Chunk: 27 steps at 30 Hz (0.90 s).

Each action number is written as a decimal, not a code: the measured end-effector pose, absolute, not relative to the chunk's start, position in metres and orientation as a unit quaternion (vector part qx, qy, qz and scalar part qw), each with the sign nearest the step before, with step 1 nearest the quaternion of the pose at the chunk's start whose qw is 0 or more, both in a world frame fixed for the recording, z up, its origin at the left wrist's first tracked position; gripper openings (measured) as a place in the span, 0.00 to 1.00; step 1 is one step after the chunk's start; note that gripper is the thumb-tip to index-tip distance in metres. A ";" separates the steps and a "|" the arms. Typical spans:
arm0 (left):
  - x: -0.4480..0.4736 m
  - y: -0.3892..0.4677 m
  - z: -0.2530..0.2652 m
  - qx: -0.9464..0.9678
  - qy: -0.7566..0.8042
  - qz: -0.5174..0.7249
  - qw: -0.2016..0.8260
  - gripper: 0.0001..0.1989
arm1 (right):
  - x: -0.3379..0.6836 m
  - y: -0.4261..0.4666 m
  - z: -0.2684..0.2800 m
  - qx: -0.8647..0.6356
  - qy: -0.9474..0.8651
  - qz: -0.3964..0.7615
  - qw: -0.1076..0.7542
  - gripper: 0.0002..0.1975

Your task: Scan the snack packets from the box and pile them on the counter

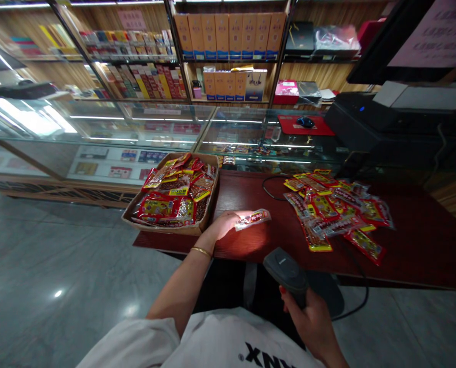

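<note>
My left hand (227,225) pinches one end of a narrow snack packet (253,219), clear with red print, just over the dark red tabletop. A bright patch of light falls on the packet and on my fingers. In my right hand (308,319) is a dark grey barcode scanner (287,271), its head tilted toward the packet. Left of my left hand stands a cardboard box (208,217) full of red and yellow snack packets (159,206). A loose pile of similar packets (323,204) lies to the right on the table.
A glass display counter (235,122) runs behind the table (247,186). On it, a mouse (305,122) rests on a red mat (323,126). Dark equipment (396,128) and a monitor (381,46) occupy the right. Cables (362,304) trail across and below the table. Boxed goods (230,36) line the shelves.
</note>
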<state>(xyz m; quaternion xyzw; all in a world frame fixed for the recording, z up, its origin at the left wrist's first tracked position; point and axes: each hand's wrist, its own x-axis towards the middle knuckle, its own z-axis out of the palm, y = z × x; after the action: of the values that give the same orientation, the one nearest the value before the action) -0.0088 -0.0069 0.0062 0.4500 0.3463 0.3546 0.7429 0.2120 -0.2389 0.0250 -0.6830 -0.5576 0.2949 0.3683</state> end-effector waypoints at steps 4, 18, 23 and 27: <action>-0.009 -0.005 0.007 0.437 0.332 0.345 0.762 0.20 | 0.215 -0.237 0.023 -0.685 -0.561 0.286 0.366 0.23; 0.068 0.009 0.019 0.269 0.402 0.361 0.797 0.24 | 0.228 -0.240 0.023 -0.710 -0.532 0.243 0.393 0.21; 0.172 0.039 0.055 0.267 0.296 0.338 0.852 0.23 | 0.234 -0.244 0.025 -0.713 -0.523 0.209 0.417 0.19; 0.200 0.041 0.068 0.312 0.322 0.321 0.834 0.25 | 0.232 -0.250 0.022 -0.719 -0.514 0.211 0.417 0.20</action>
<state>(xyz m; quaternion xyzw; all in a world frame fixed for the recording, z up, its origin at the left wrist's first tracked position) 0.2005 0.0411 0.0678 0.3122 0.3222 0.3207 0.8342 0.2322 -0.2498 0.0224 -0.7193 -0.5145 0.2106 0.4167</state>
